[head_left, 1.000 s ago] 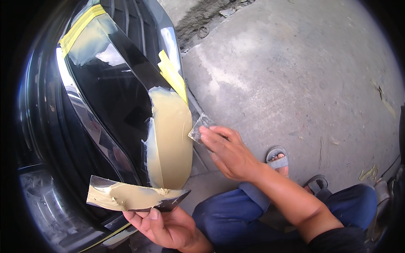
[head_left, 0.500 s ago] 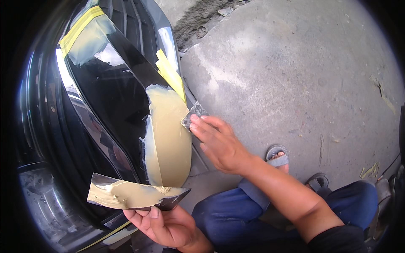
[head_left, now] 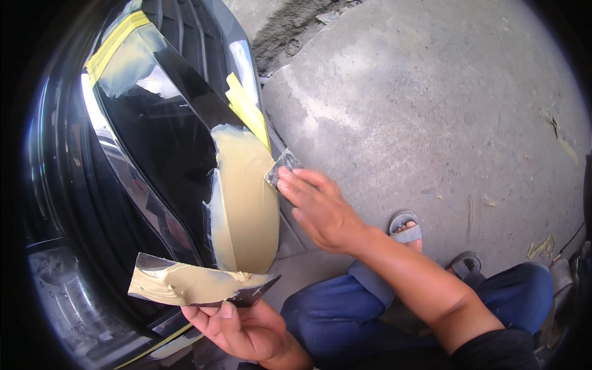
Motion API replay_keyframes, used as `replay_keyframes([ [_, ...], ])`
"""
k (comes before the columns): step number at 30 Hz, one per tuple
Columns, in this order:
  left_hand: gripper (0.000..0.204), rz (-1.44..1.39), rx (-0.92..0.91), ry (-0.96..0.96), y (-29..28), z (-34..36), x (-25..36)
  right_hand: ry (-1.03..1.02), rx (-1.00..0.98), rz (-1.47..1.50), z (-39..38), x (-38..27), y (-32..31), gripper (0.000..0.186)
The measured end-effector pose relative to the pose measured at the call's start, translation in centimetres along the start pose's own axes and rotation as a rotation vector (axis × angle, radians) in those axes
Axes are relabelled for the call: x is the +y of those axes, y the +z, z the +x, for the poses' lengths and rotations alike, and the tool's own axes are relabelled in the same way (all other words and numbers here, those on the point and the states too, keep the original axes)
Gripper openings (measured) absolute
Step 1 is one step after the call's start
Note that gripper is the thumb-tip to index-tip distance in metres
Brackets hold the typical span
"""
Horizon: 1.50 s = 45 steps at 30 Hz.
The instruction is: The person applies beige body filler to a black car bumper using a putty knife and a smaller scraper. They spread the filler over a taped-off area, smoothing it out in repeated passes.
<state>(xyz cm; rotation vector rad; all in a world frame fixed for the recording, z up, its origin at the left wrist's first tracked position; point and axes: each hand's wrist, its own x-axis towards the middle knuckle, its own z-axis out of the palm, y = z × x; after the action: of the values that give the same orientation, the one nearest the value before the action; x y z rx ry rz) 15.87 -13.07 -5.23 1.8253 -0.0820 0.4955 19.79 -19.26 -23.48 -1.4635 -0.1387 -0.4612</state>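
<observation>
Between thumb and fingers, my left hand (head_left: 246, 330) grips a dark flat mixing board (head_left: 200, 285) coated with beige body filler. My right hand (head_left: 320, 209) is closed on a small grey spreader (head_left: 285, 166). The spreader's edge meets the right side of a broad beige filler patch (head_left: 246, 191) on the black car bumper (head_left: 160, 148). Thin, bluish smears border the patch on its left. Under the right hand's fingers, part of the spreader is hidden.
Yellow masking tape (head_left: 248, 111) hangs loose above the patch; another yellow strip (head_left: 117, 46) crosses the bumper's upper end beside a second filler smear (head_left: 132, 61). Concrete floor (head_left: 419, 111) extends to the right. My sandalled foot (head_left: 407, 229) and blue trousers (head_left: 336, 308) are below.
Almost nothing differs. The bumper and its patch sit very slightly further left in the picture; both hands keep their grips and positions.
</observation>
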Motion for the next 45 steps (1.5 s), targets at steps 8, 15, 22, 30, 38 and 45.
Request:
replay_keyframes([
  [8, 0.069, 0.035, 0.055, -0.004, 0.3, -0.1, 0.2, -0.025, 0.04, -0.032, 0.4, -0.2, -1.1, 0.055],
  [15, 0.075, 0.038, 0.136, -0.023, 1.1, 0.0, 0.0, 0.009, -0.07, 0.028, -1.4, -0.3, -1.0, 0.054],
  [22, 0.066, -0.152, -0.06, -0.196, 0.6, 0.3, 0.0, 0.352, -0.179, 0.848, 1.1, -4.2, -7.6, 0.05],
  [30, 0.063, -0.232, -0.05, -0.085, 1.4, 0.7, 0.3, 0.319, -0.381, 0.776, 0.3, -1.9, -9.5, 0.043],
  [38, 0.062, -0.256, -0.134, -0.061, 1.3, 0.6, -0.4, 0.7, -0.057, 1.298, 2.0, 1.0, -7.3, 0.043],
  [45, 0.063, -0.248, -0.132, -0.052, 1.3, 0.5, -0.4, 0.725, -0.063, 1.31, 2.1, 1.3, -6.1, 0.045],
])
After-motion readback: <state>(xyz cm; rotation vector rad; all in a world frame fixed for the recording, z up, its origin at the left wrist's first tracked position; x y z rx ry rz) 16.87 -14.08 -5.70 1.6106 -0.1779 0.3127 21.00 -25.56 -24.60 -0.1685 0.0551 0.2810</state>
